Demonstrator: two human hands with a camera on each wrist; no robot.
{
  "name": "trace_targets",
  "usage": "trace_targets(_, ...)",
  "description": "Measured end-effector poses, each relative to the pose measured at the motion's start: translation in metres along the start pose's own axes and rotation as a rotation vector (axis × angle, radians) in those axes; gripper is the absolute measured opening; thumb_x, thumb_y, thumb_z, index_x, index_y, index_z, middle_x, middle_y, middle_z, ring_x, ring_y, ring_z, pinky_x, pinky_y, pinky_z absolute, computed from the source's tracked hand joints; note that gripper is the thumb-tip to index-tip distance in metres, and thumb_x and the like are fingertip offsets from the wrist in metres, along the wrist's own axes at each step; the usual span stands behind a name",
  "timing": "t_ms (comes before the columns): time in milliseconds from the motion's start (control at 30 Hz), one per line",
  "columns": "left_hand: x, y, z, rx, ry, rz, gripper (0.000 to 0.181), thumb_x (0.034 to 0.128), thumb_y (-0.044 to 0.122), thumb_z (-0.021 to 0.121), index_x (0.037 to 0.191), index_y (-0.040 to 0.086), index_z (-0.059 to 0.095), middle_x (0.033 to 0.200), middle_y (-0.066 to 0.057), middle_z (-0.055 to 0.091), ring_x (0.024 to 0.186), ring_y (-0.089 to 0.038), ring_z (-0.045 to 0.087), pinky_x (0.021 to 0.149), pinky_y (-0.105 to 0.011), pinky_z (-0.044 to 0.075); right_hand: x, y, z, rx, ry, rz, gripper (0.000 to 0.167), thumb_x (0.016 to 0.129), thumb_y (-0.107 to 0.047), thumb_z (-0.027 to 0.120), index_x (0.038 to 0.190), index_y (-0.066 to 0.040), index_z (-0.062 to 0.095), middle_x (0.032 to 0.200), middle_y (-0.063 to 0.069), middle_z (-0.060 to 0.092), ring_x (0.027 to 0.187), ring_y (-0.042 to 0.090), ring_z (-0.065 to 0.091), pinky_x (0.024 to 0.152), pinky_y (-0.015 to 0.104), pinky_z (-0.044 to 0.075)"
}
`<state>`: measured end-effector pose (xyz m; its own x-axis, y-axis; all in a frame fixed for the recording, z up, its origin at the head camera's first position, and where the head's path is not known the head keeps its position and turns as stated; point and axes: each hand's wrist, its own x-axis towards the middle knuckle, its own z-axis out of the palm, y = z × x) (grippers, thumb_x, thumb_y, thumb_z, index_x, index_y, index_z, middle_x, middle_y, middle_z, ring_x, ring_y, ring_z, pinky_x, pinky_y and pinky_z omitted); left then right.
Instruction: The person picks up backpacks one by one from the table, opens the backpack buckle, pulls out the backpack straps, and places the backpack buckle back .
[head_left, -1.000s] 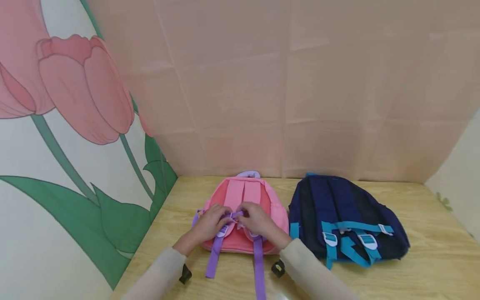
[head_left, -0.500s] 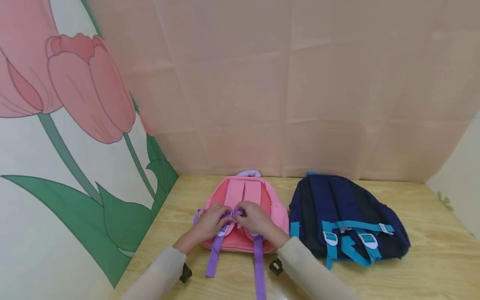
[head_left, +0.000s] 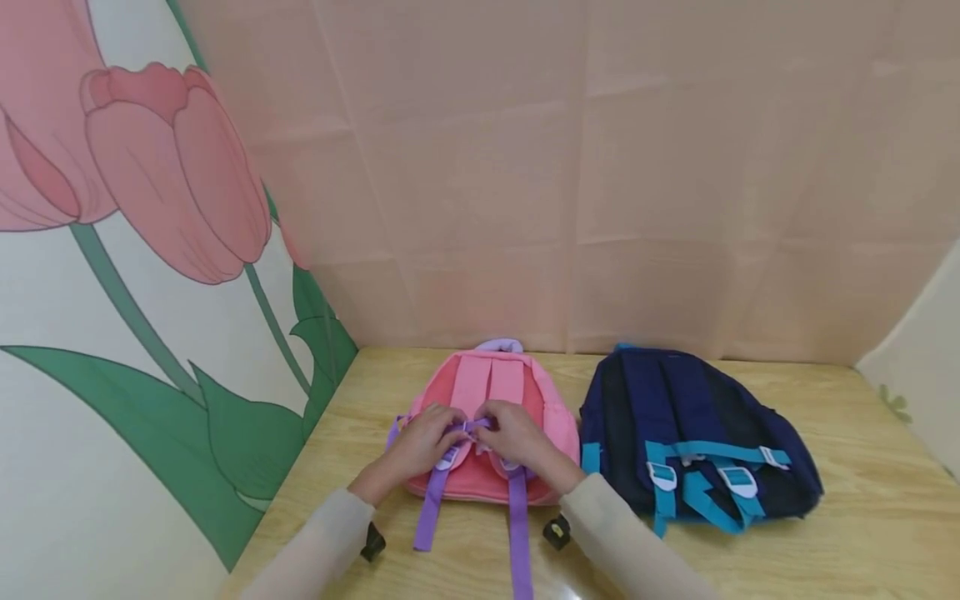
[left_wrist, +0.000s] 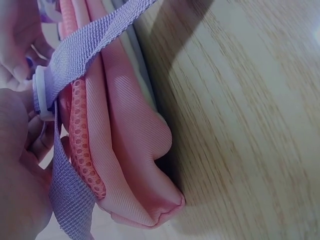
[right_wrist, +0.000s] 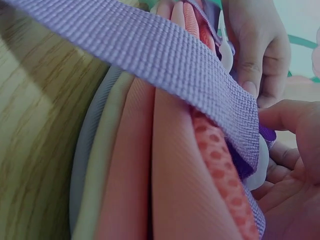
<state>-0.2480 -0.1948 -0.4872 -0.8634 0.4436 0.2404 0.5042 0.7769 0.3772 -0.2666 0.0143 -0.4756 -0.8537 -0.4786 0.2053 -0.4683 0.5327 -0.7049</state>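
Observation:
A pink backpack [head_left: 471, 379] lies on the wooden table with its shoulder straps facing up. Over its middle, my left hand [head_left: 426, 440] and right hand [head_left: 516, 435] pinch a thin purple strap [head_left: 476, 427] from opposite sides, fingertips close together. A small pale piece sits on that strap between them, too small to make out. Two wider purple straps hang toward the front, such as the right one [head_left: 519, 533]. In the left wrist view a white buckle [left_wrist: 42, 92] carries purple webbing beside my left hand. My fingers partly hide the purple strap in both wrist views.
A dark blue backpack [head_left: 701, 400] with turquoise straps lies to the right, close beside the pink one. Behind the wooden table [head_left: 862, 467] hangs a pinkish-beige cloth [head_left: 480, 167]. A wall painted with tulips [head_left: 172, 175] borders the left side.
The hands stay at the purple strap with only very slight finger movement. The head view shifts a little. Neither backpack has visibly moved.

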Motion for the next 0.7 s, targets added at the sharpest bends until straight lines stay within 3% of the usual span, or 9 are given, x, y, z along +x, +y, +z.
trace_targets(200, 0.0004, 0.0002, -0.0004, 0.004, -0.008, -0.009, 0.021, 0.1015, 0.028, 0.062, 0.118, 0.015, 0.064, 0.115, 0.004, 0.066, 0.108, -0.011, 0.055, 0.095, -0.034, 0.051, 0.0022, -0.0022, -0.0023, 0.0, -0.029, 0.015, 0.012, 0.094, -0.02, 0.073, 0.103, -0.013, 0.071, 0.093, -0.002, 0.067, 0.083, 0.011, 0.059, 0.075, 0.031, 0.053)
trace_targets(367, 0.001, 0.0003, 0.0005, 0.013, 0.003, 0.025, 0.02, 0.1014, 0.025, 0.062, 0.118, 0.014, 0.064, 0.115, 0.002, 0.066, 0.106, -0.013, 0.056, 0.093, -0.034, 0.051, 0.0023, -0.001, -0.0023, -0.013, -0.033, 0.009, 0.013, 0.094, -0.022, 0.072, 0.103, -0.012, 0.071, 0.096, -0.001, 0.067, 0.085, 0.013, 0.059, 0.078, 0.033, 0.053)
trace_targets(700, 0.0016, -0.0007, 0.0027, 0.012, 0.013, 0.024, 0.019, 0.102, 0.028, 0.061, 0.117, 0.016, 0.064, 0.113, 0.005, 0.066, 0.104, -0.01, 0.056, 0.089, -0.032, 0.051, 0.0017, 0.0062, -0.0019, -0.019, -0.006, -0.022, 0.008, 0.091, -0.014, 0.074, 0.099, -0.012, 0.07, 0.091, 0.0, 0.067, 0.079, 0.011, 0.058, 0.07, 0.028, 0.052)
